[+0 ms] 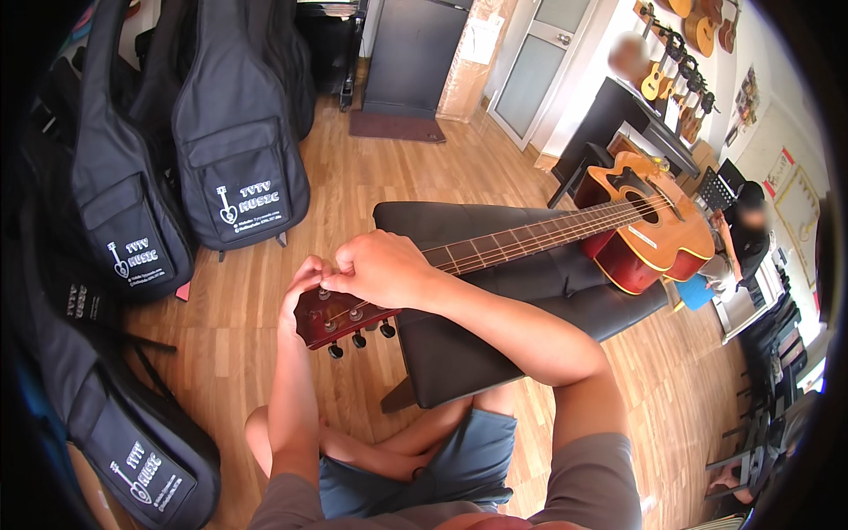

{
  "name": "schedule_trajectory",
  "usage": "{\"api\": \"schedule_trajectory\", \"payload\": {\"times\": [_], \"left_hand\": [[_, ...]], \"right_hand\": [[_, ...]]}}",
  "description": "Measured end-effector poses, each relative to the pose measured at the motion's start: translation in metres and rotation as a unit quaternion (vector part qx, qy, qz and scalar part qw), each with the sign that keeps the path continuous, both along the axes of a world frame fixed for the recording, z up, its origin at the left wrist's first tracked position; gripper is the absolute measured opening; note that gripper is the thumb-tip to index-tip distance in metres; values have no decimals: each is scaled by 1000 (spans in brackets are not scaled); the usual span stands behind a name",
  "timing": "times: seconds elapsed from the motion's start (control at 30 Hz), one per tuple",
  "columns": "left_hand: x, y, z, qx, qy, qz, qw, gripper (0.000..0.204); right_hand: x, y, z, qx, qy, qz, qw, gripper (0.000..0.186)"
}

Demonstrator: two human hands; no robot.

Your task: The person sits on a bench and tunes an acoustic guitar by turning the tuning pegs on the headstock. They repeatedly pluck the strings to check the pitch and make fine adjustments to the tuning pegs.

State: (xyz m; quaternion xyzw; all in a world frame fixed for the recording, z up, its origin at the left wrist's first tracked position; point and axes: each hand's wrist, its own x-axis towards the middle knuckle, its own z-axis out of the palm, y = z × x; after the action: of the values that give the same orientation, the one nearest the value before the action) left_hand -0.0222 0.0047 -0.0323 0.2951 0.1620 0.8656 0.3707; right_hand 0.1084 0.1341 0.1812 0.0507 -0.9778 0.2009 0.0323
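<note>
Clock: twelve is straight ahead of the cross-legged person, hub at mid-view.
Guitar [530, 239]: face up along a black padded bench [459, 353], orange-topped body between two and three o'clock, dark red headstock [343, 323] near eight, jutting past the bench.
Sound hole [647, 208]: dark inside, strings running over it.
Left hand [303, 287]: at the headstock's outer edge, fingers bent and partly closed; I can't tell what, if anything, they grip.
Right hand [384, 265]: arched over the headstock end of the neck, fingers curled well in, thumb and forefinger brought together beside the left fingertips; whether a string is pinched there, I can't make out.
Tuning pegs [359, 339]: three black ones along the near edge, clear of both hands.
Ten o'clock bag [238, 172]: black, guitar-shaped, upright, front pocket with white print; contents hidden.
Nine-to-ten bag [132, 208]: same kind, just beside it; contents hidden too.
Eight o'clock bag [146, 433]: leaning, nearest the person; I can't see inside.
One o'clock: a pale door [541, 75] with frosted panes.
Two o'clock: small guitars [652, 81] hung on the wall.
Three o'clock: another person [753, 234] in black.
</note>
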Motion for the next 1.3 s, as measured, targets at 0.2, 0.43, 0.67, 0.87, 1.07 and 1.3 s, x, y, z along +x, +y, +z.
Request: {"api": "schedule_trajectory", "payload": {"times": [0.2,0.43,0.67,0.87,1.07,1.3], "left_hand": [[2,19,-19,97,-61,-78,990,21],[22,23,-7,83,-86,-71,990,24],[33,22,-10,38,-119,5,992,26],[4,-8,23,-60,56,-28,996,30],[6,-14,42,-143,107,31,983,26],[3,-15,42,-145,122,6,982,25]], "right_hand": [[-1,5,1,19,-10,-6,1000,37],[-4,3,1,7,-3,-3,1000,37],[-1,3,0,36,-24,-33,999,36],[-6,-1,-2,28,-32,-25,999,38],[-7,-1,-1,14,-40,-22,999,39],[-8,0,-3,24,-32,-14,999,41]]}}
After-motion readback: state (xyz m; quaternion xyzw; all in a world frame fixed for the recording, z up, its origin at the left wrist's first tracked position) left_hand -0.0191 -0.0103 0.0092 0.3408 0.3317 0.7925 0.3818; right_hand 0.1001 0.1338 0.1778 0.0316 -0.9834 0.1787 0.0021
